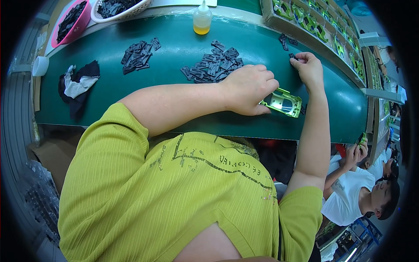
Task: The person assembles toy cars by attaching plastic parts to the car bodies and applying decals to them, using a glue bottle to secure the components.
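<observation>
Left hand (252, 89)'s gripping a lime-green plastic shell (297, 107) and hiding its left end; right hand (309, 70)'s at 1 o'clock from it, pinching a small black plastic piece (293, 56). Heap of flat black plastic parts (214, 65)'s lying at 10, clear squeeze bottle of yellow liquid (202, 21)'s standing past that, long tray of green parts (350, 68)'s sitting around 1. Tabletop (166, 98)'s shining glossy green, and a co-worker in white (349, 196)'s handling something at 5.

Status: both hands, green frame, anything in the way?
Left hand gripping green frame by one end. Right hand pinching small black part. Black pile just beyond left wrist; doesn't appear to block either.
</observation>
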`<action>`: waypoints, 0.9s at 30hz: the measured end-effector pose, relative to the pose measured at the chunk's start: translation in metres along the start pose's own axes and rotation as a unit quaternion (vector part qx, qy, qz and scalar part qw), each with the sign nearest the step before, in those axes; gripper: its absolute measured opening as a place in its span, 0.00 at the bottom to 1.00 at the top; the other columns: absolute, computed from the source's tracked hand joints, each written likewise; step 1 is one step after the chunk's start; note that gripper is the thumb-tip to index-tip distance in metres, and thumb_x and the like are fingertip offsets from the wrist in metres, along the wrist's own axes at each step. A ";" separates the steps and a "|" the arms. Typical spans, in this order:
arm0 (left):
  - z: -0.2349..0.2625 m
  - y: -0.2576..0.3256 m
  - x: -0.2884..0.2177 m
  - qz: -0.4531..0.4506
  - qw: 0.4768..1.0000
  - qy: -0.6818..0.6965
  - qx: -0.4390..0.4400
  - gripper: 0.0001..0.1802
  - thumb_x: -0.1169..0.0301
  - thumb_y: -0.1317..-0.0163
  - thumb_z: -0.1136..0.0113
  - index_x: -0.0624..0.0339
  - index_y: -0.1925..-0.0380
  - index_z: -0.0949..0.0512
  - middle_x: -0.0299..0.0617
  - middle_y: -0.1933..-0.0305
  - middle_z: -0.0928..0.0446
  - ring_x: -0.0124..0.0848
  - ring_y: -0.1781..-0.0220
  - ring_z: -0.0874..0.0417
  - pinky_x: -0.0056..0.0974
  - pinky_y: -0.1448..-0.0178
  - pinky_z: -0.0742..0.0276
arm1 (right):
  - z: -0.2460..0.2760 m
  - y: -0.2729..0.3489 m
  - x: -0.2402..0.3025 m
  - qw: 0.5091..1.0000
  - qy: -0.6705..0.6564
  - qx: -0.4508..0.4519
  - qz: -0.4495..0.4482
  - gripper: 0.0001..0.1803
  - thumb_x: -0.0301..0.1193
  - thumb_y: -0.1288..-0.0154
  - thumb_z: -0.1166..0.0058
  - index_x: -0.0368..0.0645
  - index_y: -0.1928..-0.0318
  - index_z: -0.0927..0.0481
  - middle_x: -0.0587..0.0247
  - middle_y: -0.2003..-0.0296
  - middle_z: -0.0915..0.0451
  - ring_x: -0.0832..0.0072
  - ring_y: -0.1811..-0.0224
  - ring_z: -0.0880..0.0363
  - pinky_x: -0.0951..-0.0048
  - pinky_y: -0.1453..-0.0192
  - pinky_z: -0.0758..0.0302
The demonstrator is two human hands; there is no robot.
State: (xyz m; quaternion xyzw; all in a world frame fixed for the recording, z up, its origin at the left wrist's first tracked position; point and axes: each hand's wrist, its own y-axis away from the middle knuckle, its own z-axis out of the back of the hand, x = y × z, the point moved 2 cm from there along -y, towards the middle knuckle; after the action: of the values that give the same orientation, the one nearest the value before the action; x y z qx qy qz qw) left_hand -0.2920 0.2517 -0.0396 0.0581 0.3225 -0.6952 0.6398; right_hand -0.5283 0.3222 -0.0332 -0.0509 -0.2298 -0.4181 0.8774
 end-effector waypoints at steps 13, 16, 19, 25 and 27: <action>0.001 0.000 0.001 -0.003 1.000 -0.005 -0.019 0.29 0.61 0.53 0.24 0.59 0.51 0.23 0.44 0.56 0.22 0.45 0.51 0.21 0.46 0.48 0.23 | 0.008 0.026 0.012 0.999 -0.005 0.043 0.023 0.13 0.33 0.44 0.30 0.39 0.63 0.15 0.61 0.70 0.16 0.73 0.66 0.19 0.69 0.59 0.23; 0.000 -0.001 0.002 -0.014 0.999 0.001 -0.049 0.29 0.64 0.53 0.24 0.58 0.50 0.22 0.44 0.55 0.22 0.46 0.49 0.21 0.46 0.47 0.23 | 0.021 0.043 0.000 0.979 -0.172 -0.033 0.105 0.11 0.31 0.41 0.31 0.38 0.63 0.15 0.65 0.70 0.16 0.78 0.68 0.20 0.74 0.60 0.24; 0.002 0.001 0.004 0.000 0.998 0.003 -0.055 0.29 0.66 0.53 0.25 0.58 0.49 0.23 0.45 0.53 0.22 0.46 0.48 0.21 0.46 0.45 0.23 | 0.043 0.094 0.023 0.945 -0.298 0.014 0.136 0.04 0.24 0.38 0.34 0.37 0.65 0.16 0.67 0.69 0.16 0.81 0.67 0.20 0.78 0.59 0.24; -0.001 -0.002 0.000 -0.015 0.999 -0.006 -0.050 0.30 0.71 0.54 0.26 0.58 0.48 0.22 0.45 0.50 0.22 0.46 0.46 0.22 0.45 0.43 0.22 | 0.019 0.160 0.029 0.944 -0.048 -0.032 0.324 0.04 0.21 0.41 0.37 0.40 0.64 0.16 0.58 0.68 0.17 0.64 0.67 0.17 0.69 0.61 0.22; -0.003 -0.002 -0.003 -0.027 0.998 -0.010 -0.054 0.29 0.72 0.54 0.26 0.58 0.48 0.22 0.45 0.50 0.22 0.46 0.46 0.22 0.45 0.43 0.22 | 0.011 0.162 0.025 0.945 -0.035 -0.034 0.324 0.04 0.21 0.42 0.37 0.41 0.65 0.16 0.56 0.68 0.18 0.58 0.65 0.18 0.64 0.61 0.22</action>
State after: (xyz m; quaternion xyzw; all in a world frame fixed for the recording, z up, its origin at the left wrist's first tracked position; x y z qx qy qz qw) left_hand -0.2947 0.2552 -0.0396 0.0078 0.3544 -0.6945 0.6262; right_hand -0.3959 0.4116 0.0044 -0.1676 -0.2174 -0.1170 0.9544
